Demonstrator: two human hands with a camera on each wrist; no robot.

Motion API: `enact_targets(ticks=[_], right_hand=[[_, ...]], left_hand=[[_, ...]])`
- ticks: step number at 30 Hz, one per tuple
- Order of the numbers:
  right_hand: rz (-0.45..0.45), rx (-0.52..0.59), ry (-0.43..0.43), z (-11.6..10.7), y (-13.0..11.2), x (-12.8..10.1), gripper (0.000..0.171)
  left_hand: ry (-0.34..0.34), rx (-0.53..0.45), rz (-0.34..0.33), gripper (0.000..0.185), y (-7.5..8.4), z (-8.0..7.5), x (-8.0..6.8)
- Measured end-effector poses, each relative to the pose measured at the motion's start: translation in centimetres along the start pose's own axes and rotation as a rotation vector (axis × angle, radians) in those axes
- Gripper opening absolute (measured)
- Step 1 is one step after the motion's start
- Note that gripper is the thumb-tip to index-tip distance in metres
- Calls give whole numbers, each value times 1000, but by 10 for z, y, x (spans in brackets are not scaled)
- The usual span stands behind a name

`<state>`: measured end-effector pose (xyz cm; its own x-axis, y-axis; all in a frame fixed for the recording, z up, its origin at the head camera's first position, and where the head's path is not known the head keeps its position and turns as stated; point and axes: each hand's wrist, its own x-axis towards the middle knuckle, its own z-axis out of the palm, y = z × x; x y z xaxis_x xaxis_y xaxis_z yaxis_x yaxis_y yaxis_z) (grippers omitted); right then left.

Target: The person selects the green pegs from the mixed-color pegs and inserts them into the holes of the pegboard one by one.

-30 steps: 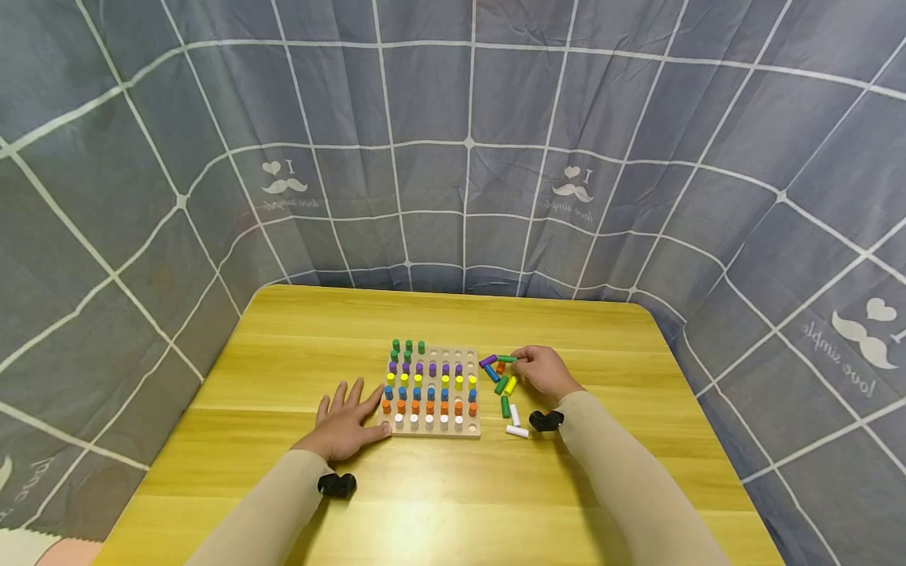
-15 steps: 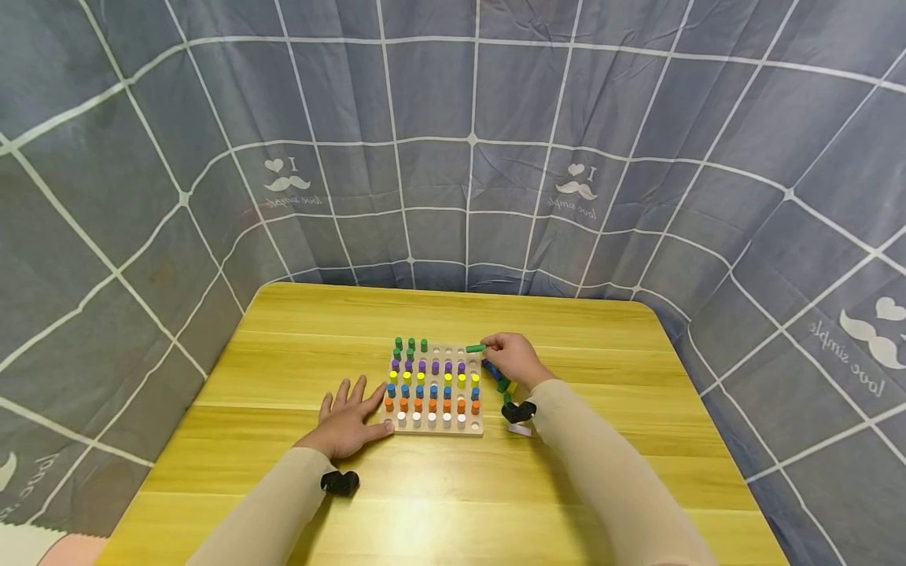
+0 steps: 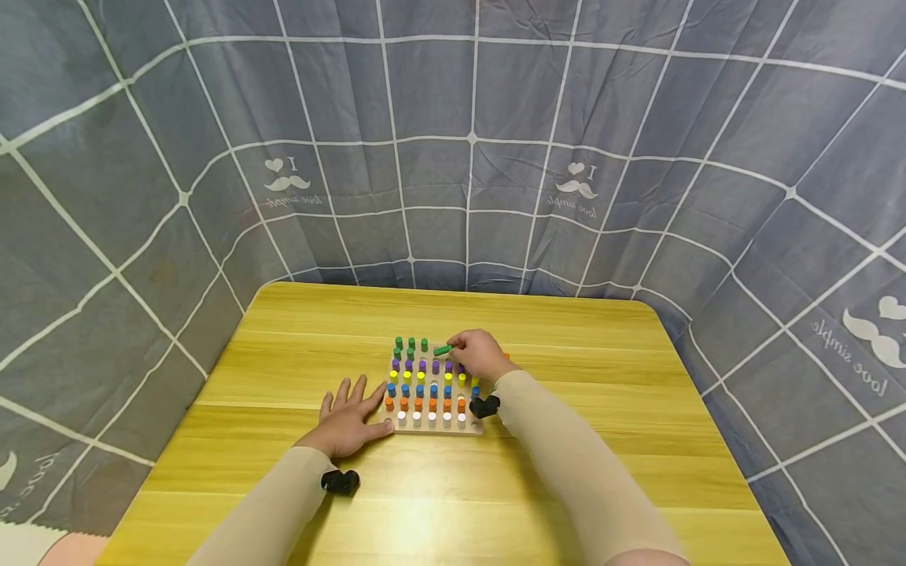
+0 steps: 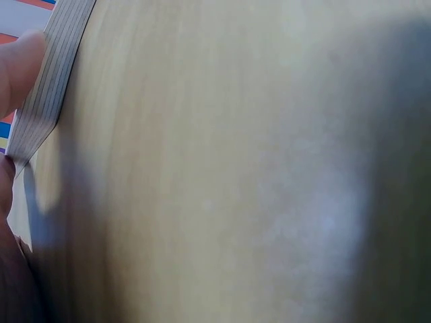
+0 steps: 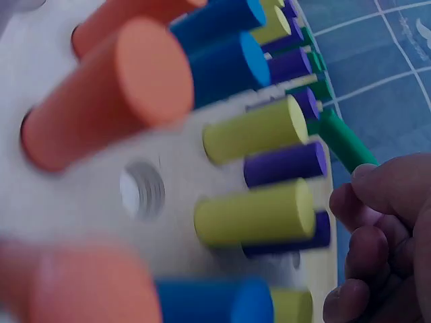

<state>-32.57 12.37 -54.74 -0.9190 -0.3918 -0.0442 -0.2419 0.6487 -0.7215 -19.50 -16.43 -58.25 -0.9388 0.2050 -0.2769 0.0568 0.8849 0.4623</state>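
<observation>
A wooden pegboard [image 3: 432, 431] holds rows of white, orange, blue, yellow, purple and green pegs standing in its holes. My right hand [image 3: 481, 355] is over the board's far right part and pinches a green peg [image 3: 443, 350] between thumb and fingertips. That green peg [image 5: 347, 141] slants across the far edge in the right wrist view, its free end near the standing green pegs. My left hand [image 3: 344, 424] lies with fingers spread on the table at the board's left side, thumb [image 4: 23, 67] on the near left corner.
The yellow wood-grain table [image 3: 566, 487] extends around the board. An orange peg [image 3: 506, 357] shows just past my right hand; the other loose pegs there are hidden by my arm. A grey checked curtain [image 3: 439, 181] stands behind and at both sides.
My right hand took the green peg from the loose pegs on the right and carried it left over the board's far rows. My left hand has stayed in place.
</observation>
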Motion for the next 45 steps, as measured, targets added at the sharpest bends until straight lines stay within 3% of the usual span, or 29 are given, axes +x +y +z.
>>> enact_targets(ticks=[15,31,41,45], right_hand=[[-6,-186,-31,26,-17,17,24],[-50,-201,-45,32,-19,24,26],[-20,-156,-35,34,-20,24,26],[-28,-185,-37,33,-22,25,26]], left_hand=[[0,1,2,90,2,0,0],[8,0,2,91,-1,0,1],[11,0,1,91,-1,0,2],[10,-3,-1,91,0,-1,1]])
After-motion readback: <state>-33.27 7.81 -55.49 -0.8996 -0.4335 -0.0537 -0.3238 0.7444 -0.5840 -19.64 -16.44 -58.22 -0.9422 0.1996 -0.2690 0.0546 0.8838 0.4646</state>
